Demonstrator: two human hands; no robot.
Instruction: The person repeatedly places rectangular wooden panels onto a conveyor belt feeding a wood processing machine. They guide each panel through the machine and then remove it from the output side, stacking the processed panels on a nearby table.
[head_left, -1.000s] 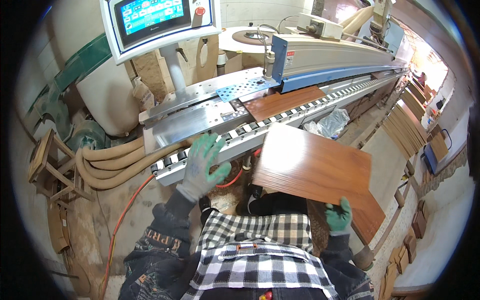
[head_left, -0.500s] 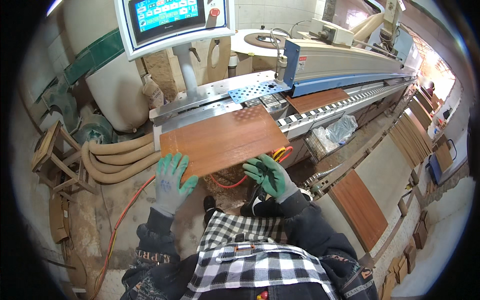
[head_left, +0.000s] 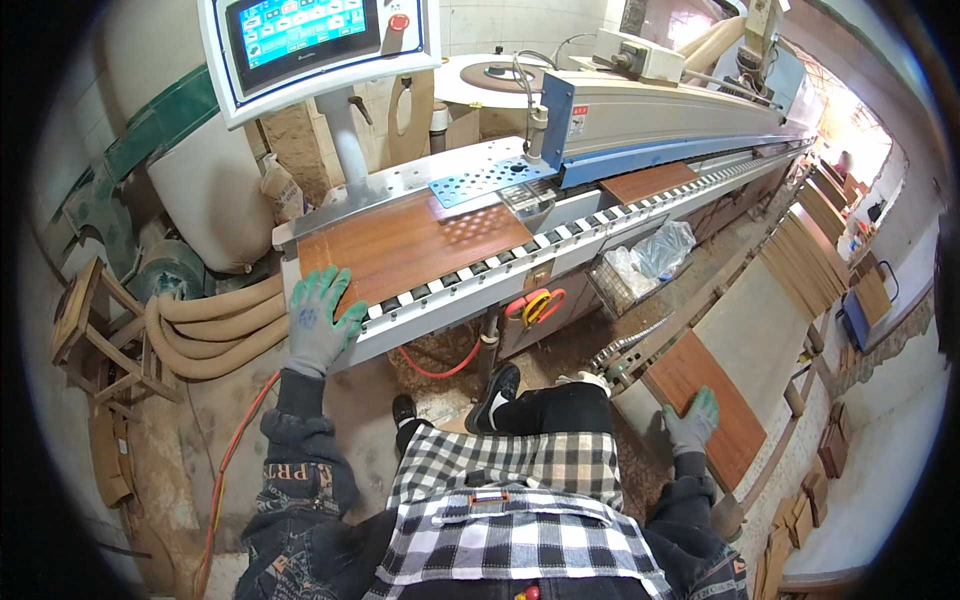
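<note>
A reddish-brown wood-grain board (head_left: 400,250) lies flat on the feed bed of a long machine, its far edge partly under a blue perforated plate (head_left: 492,184). My left hand (head_left: 318,325), in a grey glove with green fingertips, rests at the board's near left corner, fingers spread. Off to the right, my right hand (head_left: 692,422) in a matching glove lies on a second wood-grain board (head_left: 738,440), fingers stretched out over its left side. Another brown board (head_left: 650,183) sits farther along the machine beside the blue guard.
A control screen (head_left: 308,38) stands above the bed at left. Along the bed's front runs a track of pads (head_left: 575,232). Red and yellow loops (head_left: 537,307) hang below it, near a wire basket (head_left: 640,265). Hoses (head_left: 215,335), a wooden stool (head_left: 95,320) and stacked panels (head_left: 815,260) surround me.
The board has moved away from me and settled flat on the feed bed. My right hand has left its near edge and swung right onto the other board; my left stays at the corner.
</note>
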